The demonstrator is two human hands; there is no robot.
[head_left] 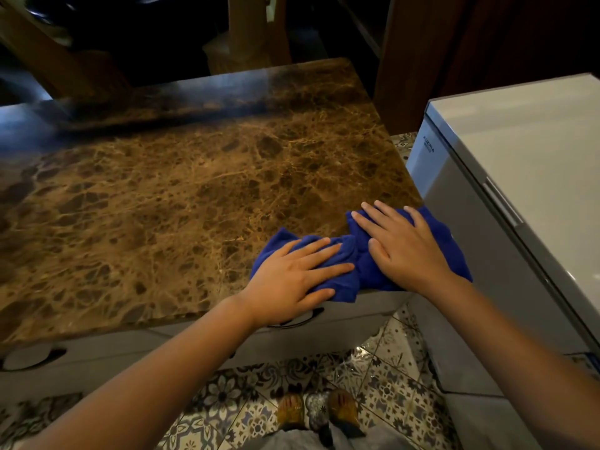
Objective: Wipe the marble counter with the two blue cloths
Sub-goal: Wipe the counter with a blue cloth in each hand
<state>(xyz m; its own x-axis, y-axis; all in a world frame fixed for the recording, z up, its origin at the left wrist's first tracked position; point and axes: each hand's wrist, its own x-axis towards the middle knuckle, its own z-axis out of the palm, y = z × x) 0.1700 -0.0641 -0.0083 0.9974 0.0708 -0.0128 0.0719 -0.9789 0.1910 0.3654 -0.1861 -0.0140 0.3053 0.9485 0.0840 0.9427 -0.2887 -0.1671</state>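
Observation:
The brown veined marble counter [162, 196] fills the middle of the view. Two crumpled blue cloths lie side by side at its near right corner, touching each other. My left hand [292, 277] presses flat on the left blue cloth [345, 282], fingers spread and pointing right. My right hand [402, 245] presses flat on the right blue cloth [451, 245], fingers pointing up-left. Both cloths reach the counter's front edge, and the right one slightly overhangs the right edge.
A white chest freezer [519, 151] stands close against the counter's right side. Dark wooden furniture [412, 60] rises behind the counter. Below the front edge are grey cabinet fronts [97, 362], a patterned tile floor [383, 384] and my slippered feet [292, 414].

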